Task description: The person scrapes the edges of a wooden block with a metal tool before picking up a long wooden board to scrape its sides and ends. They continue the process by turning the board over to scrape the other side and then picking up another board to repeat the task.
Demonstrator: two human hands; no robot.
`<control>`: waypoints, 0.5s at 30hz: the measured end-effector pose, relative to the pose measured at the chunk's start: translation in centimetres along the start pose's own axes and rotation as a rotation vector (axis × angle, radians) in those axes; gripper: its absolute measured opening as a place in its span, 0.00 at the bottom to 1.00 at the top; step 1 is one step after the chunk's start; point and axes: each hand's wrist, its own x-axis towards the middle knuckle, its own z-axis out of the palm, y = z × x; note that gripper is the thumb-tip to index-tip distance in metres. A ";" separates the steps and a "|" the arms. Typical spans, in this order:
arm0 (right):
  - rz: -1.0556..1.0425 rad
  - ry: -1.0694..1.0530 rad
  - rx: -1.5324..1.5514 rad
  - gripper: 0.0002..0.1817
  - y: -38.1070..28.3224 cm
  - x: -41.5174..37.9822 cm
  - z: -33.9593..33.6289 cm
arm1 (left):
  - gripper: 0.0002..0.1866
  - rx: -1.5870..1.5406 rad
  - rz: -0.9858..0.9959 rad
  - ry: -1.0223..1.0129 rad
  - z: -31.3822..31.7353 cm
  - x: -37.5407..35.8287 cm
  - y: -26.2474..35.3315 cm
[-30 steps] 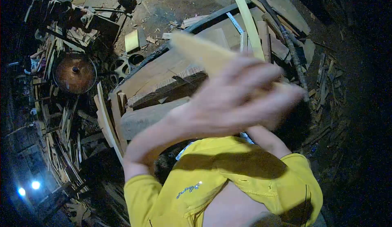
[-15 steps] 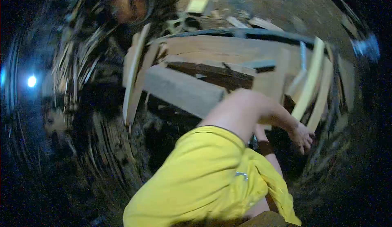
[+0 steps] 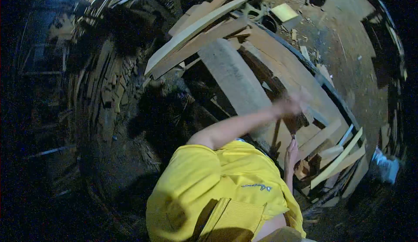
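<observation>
My left arm reaches across the woodwork, and my left hand is smeared by motion above the planks, its fingers unreadable. Just below it, my right hand is closed, fingertips pinched together at a dark gap between boards; what they hold is too small and dark to make out. A wide grey plank slants up and left from under my left forearm. Beyond my left hand lies a broad brown board, with a dark rough beam along its near side.
Pale long boards are stacked at the upper left. Thin yellowish strips lie at the right. A yellow-topped block rests on the littered ground beyond. A bluish-white bag-like thing lies far right. Scrap wood covers the left side.
The view has turned, with the planks now slanting down to the right. My left hand has moved from beside the yellowish strips to over the boards. My right hand now shows.
</observation>
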 end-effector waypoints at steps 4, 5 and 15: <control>-0.017 0.056 -0.007 0.23 -5.6 0.6 0.0 | 0.03 -0.141 -0.692 0.966 -17.2 -4.5 -19.6; 0.187 -0.115 0.038 0.23 -6.0 0.7 -0.5 | 0.16 -0.600 -1.156 1.201 -23.2 -7.3 -22.8; 0.185 -0.105 -0.065 0.22 -7.0 0.5 -1.4 | 0.27 -0.980 -1.222 1.414 -40.1 -22.6 -36.7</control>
